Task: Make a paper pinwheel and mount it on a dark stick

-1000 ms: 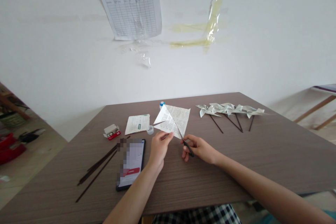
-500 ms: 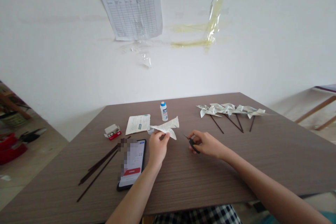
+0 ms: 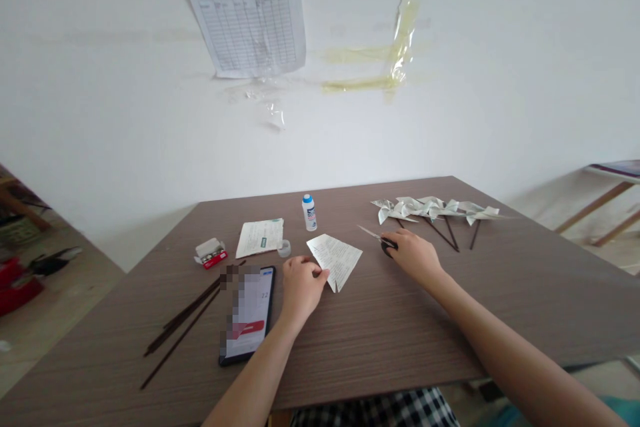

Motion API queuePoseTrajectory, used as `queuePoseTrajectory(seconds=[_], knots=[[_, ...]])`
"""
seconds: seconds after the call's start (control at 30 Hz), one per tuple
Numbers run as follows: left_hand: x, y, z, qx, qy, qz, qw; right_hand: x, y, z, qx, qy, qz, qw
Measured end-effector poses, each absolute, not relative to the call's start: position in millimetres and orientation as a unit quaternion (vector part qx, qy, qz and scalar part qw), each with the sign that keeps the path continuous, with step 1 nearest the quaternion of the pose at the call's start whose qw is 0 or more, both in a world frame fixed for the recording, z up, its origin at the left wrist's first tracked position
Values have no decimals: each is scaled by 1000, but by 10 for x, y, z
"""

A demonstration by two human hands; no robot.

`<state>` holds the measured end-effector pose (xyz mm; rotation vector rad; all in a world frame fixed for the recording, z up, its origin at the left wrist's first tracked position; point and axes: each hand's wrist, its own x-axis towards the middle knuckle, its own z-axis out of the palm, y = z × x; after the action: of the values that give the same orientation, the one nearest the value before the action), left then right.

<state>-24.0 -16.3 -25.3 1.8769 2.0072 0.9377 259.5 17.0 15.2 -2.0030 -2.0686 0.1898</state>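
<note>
Resting at left are dark sticks, then a phone beside the left hand, which pinches paper at the middle of the desk, a bottle beyond; the right hand grips scissors, pinwheels at far right.

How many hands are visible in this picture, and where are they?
2. The left hand touches the lower left edge of the paper; the right hand, right of it, holds the scissors.
</note>
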Motion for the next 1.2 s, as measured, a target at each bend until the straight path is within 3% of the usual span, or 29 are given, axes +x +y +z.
queuePoseTrajectory(seconds=[0.77, 1.2], knots=[[-132, -328, 126, 664, 730, 142, 80, 2613, 207, 225, -696, -711, 85, 60], [-205, -303, 129, 772, 620, 53, 130, 2640, 279, 110, -672, -733, 78, 67]])
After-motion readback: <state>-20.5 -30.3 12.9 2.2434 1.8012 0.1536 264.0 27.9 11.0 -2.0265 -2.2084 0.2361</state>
